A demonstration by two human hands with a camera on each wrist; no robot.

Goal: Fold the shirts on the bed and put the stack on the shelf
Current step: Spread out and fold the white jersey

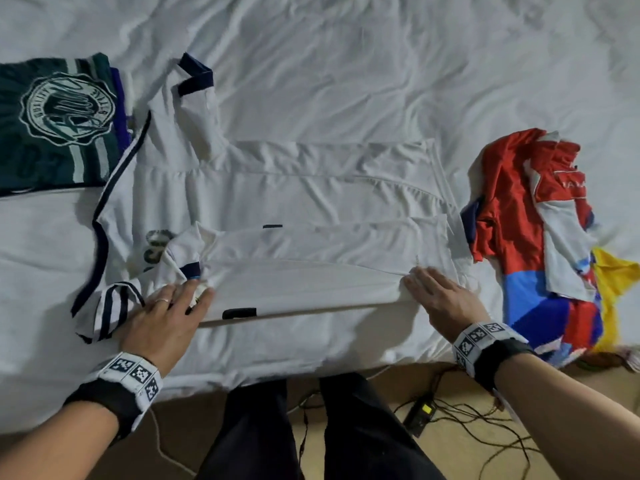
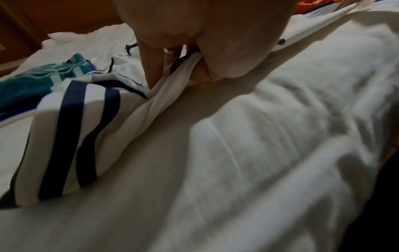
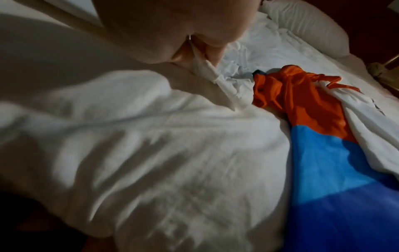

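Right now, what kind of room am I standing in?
Most likely a bedroom. A wide bed with rumpled white bedding fills the view, a pillow lies at its far end, and shirts lie across it: a white shirt being folded and a folded green shirt.

— What covers the bed [image 1: 346,64]?
— Rumpled white bedding, bearing a white navy-trimmed shirt [image 1: 294,188] at center, a folded green shirt [image 1: 52,133] left, a crumpled multicolored pile [image 1: 540,237] right.

The head view is evenly lit from overhead, edges bowed; both wrist views are dim and motion-blurred, with heavy shadow thrown across the rumpled white bed sheet [image 2: 270,119].
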